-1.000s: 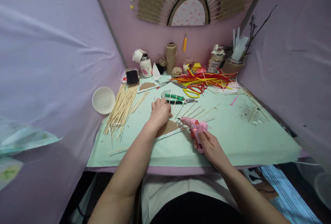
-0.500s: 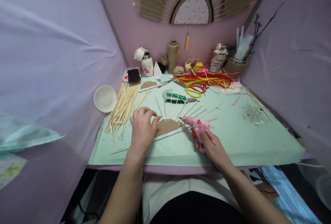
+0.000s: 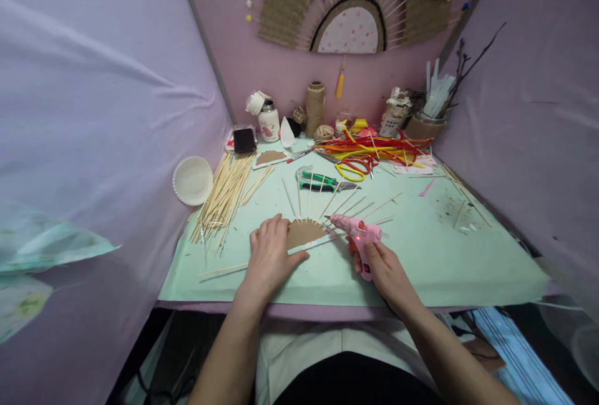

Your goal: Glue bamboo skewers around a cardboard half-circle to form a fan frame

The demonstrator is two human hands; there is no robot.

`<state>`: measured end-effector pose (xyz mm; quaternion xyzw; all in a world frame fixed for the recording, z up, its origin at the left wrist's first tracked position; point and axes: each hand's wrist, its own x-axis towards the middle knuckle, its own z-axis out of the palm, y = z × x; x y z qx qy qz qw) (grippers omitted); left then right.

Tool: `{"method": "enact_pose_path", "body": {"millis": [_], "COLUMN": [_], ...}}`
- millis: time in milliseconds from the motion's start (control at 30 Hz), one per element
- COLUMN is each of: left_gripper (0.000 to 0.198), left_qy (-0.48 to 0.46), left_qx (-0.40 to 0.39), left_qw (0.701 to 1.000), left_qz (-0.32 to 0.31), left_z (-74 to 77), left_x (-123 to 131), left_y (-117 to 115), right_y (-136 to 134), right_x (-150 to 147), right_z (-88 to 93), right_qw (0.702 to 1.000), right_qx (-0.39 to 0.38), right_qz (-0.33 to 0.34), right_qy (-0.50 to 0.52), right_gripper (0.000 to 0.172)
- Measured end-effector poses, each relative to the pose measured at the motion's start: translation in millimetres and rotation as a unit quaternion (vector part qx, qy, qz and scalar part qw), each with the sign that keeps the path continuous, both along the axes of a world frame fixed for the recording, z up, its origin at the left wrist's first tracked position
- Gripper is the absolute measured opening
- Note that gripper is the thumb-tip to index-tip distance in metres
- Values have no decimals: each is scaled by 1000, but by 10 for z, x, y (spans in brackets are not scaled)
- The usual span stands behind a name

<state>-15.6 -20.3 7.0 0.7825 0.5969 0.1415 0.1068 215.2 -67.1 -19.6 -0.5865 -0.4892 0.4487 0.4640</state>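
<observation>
My left hand [image 3: 271,254] lies flat with fingers spread on the mint table cover, pressing the left edge of a brown cardboard half-disc [image 3: 305,231]. Thin bamboo sticks [image 3: 337,202] fan out from that disc's curved edge. My right hand [image 3: 381,266] is closed round the grip of a pink hot glue gun [image 3: 358,234]. The gun's nozzle points left and rests at the right side of the half-disc.
A pile of bamboo skewers [image 3: 223,196] and a white paper bowl [image 3: 192,180] lie at the left. Green pliers [image 3: 321,180], yellow and red scissors [image 3: 352,169], coloured pipe cleaners [image 3: 374,145], a twine spool [image 3: 315,100] and jars stand further back. Purple cloth walls close in both sides.
My left hand drew back from the sticks above the disc and settled flat at the disc's left edge. The glue gun stayed near the disc's right side.
</observation>
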Motion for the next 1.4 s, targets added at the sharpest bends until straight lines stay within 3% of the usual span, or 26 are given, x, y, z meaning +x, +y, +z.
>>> {"method": "enact_pose_path", "body": {"millis": [800,1033,1400], "left_gripper": [49,44,38], "left_qy": [-4,-15,-2], "left_qx": [-18,14,40], "left_qw": [999,999,998], "left_qz": [-30,-40,-38], "left_z": [-34,-74,-19], "left_x": [48,25,0], "left_y": [116,102,110], "right_y": [1,-6,-17], "right_x": [5,5,41], "right_z": [-34,-36,-1], "right_qw": [999,999,998], "right_qx": [-3,-2,16], "right_qz": [7,3,-4], "right_qy": [32,32,53], "right_gripper": [62,62,63]}}
